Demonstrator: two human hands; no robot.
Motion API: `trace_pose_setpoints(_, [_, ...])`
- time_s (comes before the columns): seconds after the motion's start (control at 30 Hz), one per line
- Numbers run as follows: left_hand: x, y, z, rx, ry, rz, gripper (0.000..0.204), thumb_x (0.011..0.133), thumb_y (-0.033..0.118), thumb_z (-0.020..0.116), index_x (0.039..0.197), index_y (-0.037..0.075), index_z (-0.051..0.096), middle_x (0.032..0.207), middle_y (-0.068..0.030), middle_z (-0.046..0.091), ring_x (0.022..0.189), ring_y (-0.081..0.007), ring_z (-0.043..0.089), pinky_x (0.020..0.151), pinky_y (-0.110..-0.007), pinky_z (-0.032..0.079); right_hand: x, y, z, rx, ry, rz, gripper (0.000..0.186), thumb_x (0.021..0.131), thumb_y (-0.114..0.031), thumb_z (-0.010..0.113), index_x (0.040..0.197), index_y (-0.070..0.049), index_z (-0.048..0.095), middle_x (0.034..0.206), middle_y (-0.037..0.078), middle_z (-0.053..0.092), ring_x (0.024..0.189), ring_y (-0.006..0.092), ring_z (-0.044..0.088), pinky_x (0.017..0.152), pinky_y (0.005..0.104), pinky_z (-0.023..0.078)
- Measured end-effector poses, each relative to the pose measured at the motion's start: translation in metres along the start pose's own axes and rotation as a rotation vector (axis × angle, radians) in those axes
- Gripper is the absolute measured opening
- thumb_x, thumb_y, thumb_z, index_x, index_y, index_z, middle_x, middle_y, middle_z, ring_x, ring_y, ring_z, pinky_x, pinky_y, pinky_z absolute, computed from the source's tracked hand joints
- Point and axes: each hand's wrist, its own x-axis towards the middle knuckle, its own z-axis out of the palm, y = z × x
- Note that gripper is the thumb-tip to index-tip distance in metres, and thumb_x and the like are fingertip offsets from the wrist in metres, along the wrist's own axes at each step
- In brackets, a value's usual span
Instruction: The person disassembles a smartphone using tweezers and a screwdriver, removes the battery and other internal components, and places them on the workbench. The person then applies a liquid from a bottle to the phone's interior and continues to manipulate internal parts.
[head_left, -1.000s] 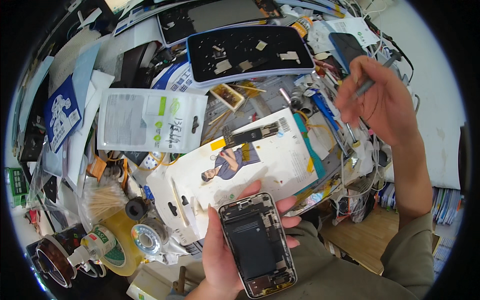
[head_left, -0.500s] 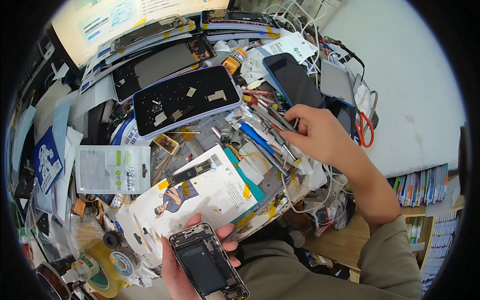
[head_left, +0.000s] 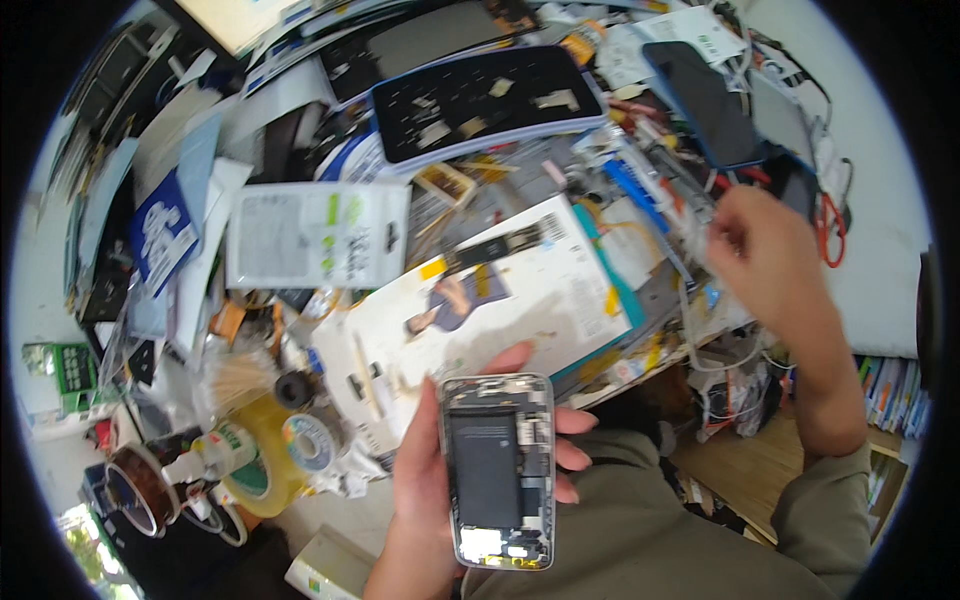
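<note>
The left hand (head_left: pixel 420 475) holds an opened phone (head_left: pixel 490 465) at the front edge of the tabletop (head_left: pixel 625 374), its grip closed around the case, thumb along one long side and fingertips showing past the other; a dark battery fills much of the phone's inside. The right hand (head_left: pixel 770 245) is above the tabletop's right side, fingers curled inward; its grip is partly hidden and blurred, so I cannot tell whether it has hold of anything. Near it are a blue-edged phone (head_left: pixel 700 100), toward the far right corner, and red-handled scissors (head_left: pixel 832 230). Just beyond the opened phone, a white printed package (head_left: pixel 560 300) carries a narrow dark board (head_left: pixel 490 248). Toward the far edge, a black tray (head_left: pixel 480 145) holds small metal pieces. A tape roll (head_left: pixel 290 455) is near the front left corner.
</note>
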Motion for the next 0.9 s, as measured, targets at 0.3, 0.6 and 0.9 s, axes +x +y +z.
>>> trace_pose_setpoints(0.3, [-0.004,0.008,-0.006,-0.073,-0.062,-0.071,0.08,0.108,0.063,0.016,0.165,0.008,0.02,0.123,-0.0439,0.057,0.105,-0.0504,0.068,0.082,-0.059,0.061,-0.043,-0.066,-0.047,0.325,0.15,-0.375,0.024,0.088,-0.01,0.069,0.11,-0.001,0.075,0.086,0.003,0.06,0.068,0.0104,0.049,0.062,0.0258,0.036])
trace_pose_setpoints(0.6, [-0.007,0.007,0.012,-0.086,0.12,-0.01,0.082,0.107,0.063,0.015,0.163,0.004,0.022,0.112,-0.0415,0.063,0.091,-0.0508,0.07,0.076,-0.057,0.062,-0.051,-0.107,0.002,0.632,-0.001,-0.463,0.033,0.065,-0.008,0.085,0.097,-0.005,0.081,0.071,0.0,0.06,0.051,0.0125,0.05,0.046,0.0291,0.033])
trace_pose_setpoints(0.9, [-0.005,0.004,0.024,-0.191,0.272,0.053,0.086,0.106,0.066,0.018,0.161,0.001,0.025,0.108,-0.0401,0.065,0.082,-0.0483,0.071,0.07,-0.057,0.062,-0.048,-0.116,0.006,0.605,-0.02,-0.429,0.031,0.064,-0.011,0.088,0.093,-0.007,0.08,0.068,-0.001,0.063,0.048,0.0121,0.052,0.043,0.0283,0.033])
